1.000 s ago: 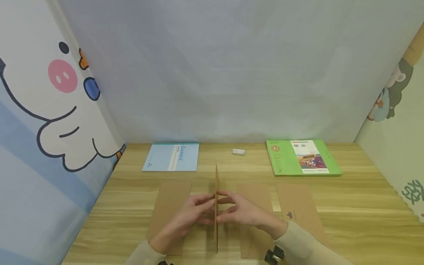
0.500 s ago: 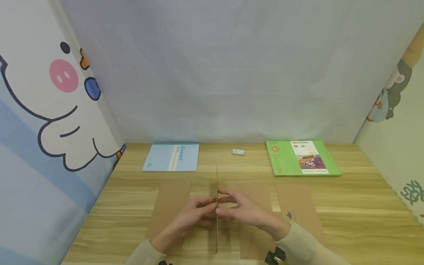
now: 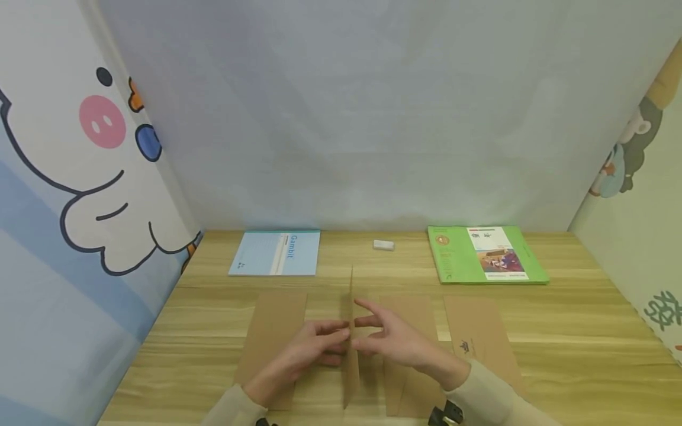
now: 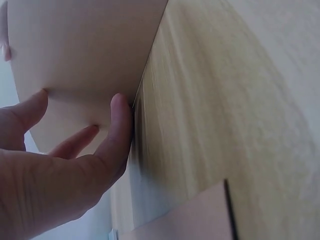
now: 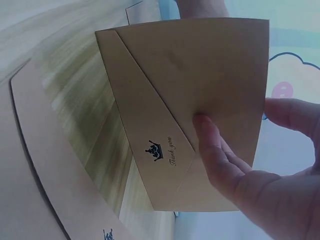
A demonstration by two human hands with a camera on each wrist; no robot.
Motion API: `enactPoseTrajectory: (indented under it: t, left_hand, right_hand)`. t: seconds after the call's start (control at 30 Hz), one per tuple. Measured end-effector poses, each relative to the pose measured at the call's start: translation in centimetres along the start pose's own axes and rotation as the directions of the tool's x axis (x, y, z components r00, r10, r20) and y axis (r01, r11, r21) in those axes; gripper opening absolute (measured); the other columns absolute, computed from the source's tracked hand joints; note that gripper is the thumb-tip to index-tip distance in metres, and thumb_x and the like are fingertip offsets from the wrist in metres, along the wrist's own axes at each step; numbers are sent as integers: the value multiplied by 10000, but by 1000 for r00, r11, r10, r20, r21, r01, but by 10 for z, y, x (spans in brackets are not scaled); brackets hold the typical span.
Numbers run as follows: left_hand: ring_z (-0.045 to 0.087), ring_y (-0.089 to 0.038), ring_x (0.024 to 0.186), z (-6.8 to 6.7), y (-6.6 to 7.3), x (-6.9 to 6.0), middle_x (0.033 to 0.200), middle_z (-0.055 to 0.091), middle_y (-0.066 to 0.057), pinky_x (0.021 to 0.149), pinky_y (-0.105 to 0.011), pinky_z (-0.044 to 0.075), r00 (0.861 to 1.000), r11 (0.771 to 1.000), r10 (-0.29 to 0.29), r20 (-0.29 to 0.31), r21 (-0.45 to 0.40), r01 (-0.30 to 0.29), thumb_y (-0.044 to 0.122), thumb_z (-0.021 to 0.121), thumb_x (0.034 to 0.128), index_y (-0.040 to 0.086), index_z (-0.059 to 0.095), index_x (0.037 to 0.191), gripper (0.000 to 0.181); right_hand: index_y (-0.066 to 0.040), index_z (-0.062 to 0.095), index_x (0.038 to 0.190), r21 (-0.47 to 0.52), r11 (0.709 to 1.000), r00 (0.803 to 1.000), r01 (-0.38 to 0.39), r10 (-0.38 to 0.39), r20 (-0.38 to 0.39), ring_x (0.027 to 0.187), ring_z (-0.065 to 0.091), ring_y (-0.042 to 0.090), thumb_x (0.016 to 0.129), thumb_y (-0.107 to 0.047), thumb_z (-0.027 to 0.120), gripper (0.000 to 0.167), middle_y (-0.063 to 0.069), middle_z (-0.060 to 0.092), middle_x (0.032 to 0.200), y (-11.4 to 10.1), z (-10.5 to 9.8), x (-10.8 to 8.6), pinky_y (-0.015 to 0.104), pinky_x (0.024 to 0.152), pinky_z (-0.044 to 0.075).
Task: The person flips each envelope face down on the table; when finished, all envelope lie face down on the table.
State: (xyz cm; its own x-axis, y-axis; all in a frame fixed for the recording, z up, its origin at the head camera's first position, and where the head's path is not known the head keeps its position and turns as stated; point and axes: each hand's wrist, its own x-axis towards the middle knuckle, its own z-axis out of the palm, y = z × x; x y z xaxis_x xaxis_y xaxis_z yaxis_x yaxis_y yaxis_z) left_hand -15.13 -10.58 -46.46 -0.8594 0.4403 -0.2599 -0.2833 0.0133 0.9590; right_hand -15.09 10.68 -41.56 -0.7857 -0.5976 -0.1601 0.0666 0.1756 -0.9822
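Observation:
A brown paper envelope stands on its long edge on the table, between my two hands. In the right wrist view the envelope shows its flap side, with a small crown and "Thank you". My left hand touches its left face with fingertips; in the left wrist view the fingers spread over that plain face. My right hand is at the other face, one fingertip touching it, and in the right wrist view its thumb is at the upper edge.
One brown envelope lies flat at the left, and two more, a nearer envelope and a farther envelope, lie at the right. Behind are a blue notebook, a white eraser-like block and a green book.
The standing envelope has tilted and turned slightly, its far top shifting right and its near lower corner left. The right hand has shifted slightly right, its index finger lifting outward. The left hand has barely moved.

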Motion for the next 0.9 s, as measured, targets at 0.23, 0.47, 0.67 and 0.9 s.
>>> enactPoseTrajectory:
  t: [0.23,0.47,0.67,0.9]
  left_hand:
    - [629,-316,966,0,1,1,1187,591,-219,786,-451,525,999,999,-5,-38,42,6,261,640,926,-153,399,1346,637]
    - [632,-238,806,-2,0,2,1077,622,-215,697,-398,545,990,990,-7,-141,141,27,276,685,891,-233,398,1279,702]
    - [501,-125,656,-4,0,3,830,623,-52,578,-265,433,977,978,-7,-215,204,52,331,742,834,-149,550,1212,640]
    - [576,-152,706,-5,0,1,923,680,-119,609,-305,484,953,961,36,-301,271,49,288,799,778,-158,552,1201,662]
  right_hand:
    - [-55,151,1518,1,1000,1000,27,-27,6,955,636,292,912,-60,619,766,338,365,1381,-2,-1,-3,496,870,468]
    - [-75,152,1525,36,998,999,47,-47,-5,969,628,304,892,-18,605,781,372,342,1373,0,0,-5,465,855,484]
    - [-65,161,1523,34,997,997,68,-68,-25,1019,605,337,884,-24,631,794,381,334,1373,1,-1,-6,452,855,491]
    - [-51,152,1521,25,996,996,84,-84,-14,994,622,312,883,-23,646,808,379,292,1397,3,-5,-9,413,862,493]
